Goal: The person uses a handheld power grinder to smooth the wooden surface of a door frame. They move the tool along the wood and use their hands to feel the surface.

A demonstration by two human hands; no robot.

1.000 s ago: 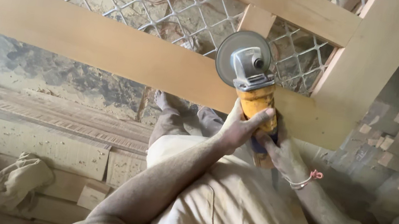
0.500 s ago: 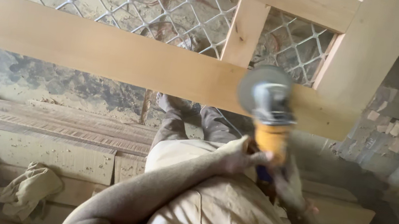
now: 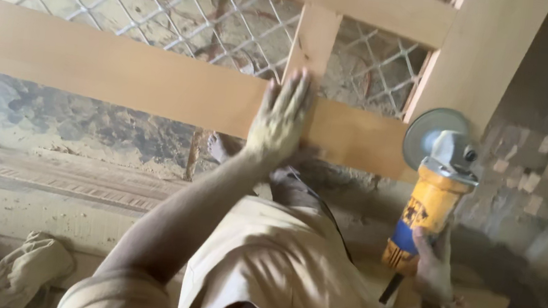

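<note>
My left hand lies flat, fingers apart, on the light wooden rail of a door frame, where a short upright piece meets it. My right hand grips the rear of a yellow angle grinder. Its grey disc is off the wood, to the right of the rail near the frame's tall side post. White diamond wire mesh fills the frame's openings.
Wooden planks are stacked on the dusty floor at lower left, with a crumpled cloth in front. Stacked bricks rise at the right. My legs and feet show below the rail.
My left hand let go of the grinder and moved up flat onto the rail. My right hand carried the grinder down and to the right, off the wood.
</note>
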